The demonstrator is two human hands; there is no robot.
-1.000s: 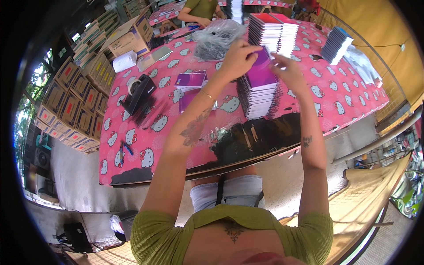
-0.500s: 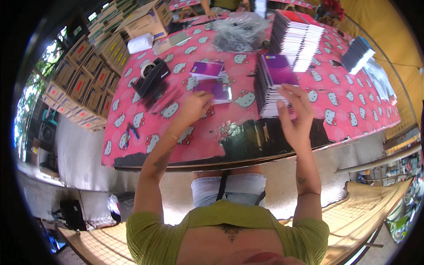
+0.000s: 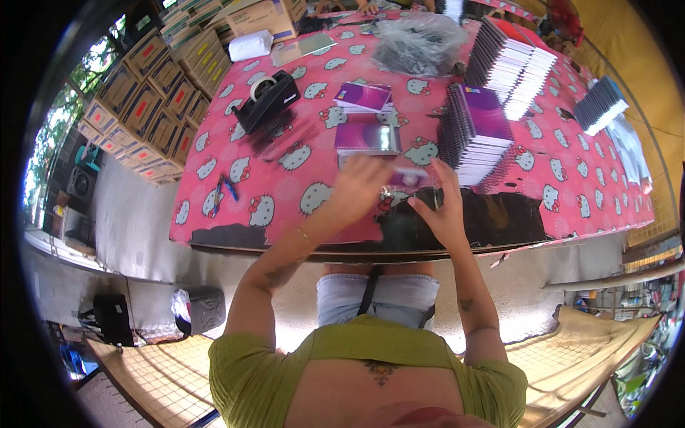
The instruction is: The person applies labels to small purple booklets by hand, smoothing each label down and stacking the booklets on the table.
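My left hand [image 3: 362,187], smeared by motion, holds a small purple notebook [image 3: 408,177] above the near part of the table. My right hand [image 3: 446,210] is beside that notebook's right end, thumb and fingers apart; whether they touch it is hard to see. Just beyond my left hand lies a purple notebook [image 3: 367,137] with a glossy cover. Behind it rests a small pile of purple notebooks [image 3: 364,97]. To the right stands a stack of spiral notebooks [image 3: 489,114] with a purple cover on top.
A black tape dispenser [image 3: 267,100] and pens [image 3: 230,187] lie on the left of the pink patterned table [image 3: 285,207]. Farther back are a crumpled clear plastic bag [image 3: 419,44], tall spiral notebook stacks [image 3: 510,64] and a person's hand [image 3: 368,8]. Cartons [image 3: 146,107] are piled at left.
My left hand has come nearer and rightward, now with a small purple notebook in it. My right hand has left the spiral notebook stack and moved toward my left. The view has shifted slightly.
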